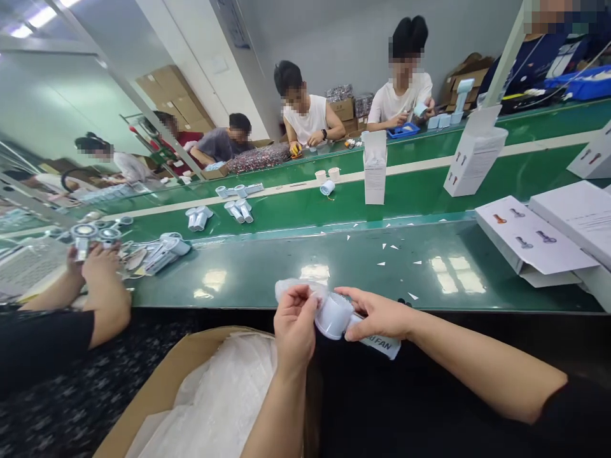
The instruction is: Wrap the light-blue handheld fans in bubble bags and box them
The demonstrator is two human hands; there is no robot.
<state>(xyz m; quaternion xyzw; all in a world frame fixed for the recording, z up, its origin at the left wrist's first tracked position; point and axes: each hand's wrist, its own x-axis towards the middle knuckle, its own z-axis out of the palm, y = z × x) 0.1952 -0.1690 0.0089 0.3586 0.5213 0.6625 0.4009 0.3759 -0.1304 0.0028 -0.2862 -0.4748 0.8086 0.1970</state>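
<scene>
Just over the table's front edge, my right hand (377, 316) is closed round the neck of a pale blue handheld fan (331, 316). Its round head points left, and "FAN" is printed on the handle at lower right. My left hand (294, 331) pinches a translucent plastic bag (286, 287) beside the fan's head. The bag's opening meets the edge of the head; how far the head is inside is hard to tell. Below my left arm stands an open cardboard box (143, 397) with many flat translucent bags (214, 394) in it.
White printed cartons (537, 238) lie at the right; another carton (375, 172) stands on the green conveyor (410, 181) with several fans (238, 210). Paper scraps (382, 263) dot the table (267, 254). At left, a co-worker's hands (98, 261) hold fan parts. More people work opposite.
</scene>
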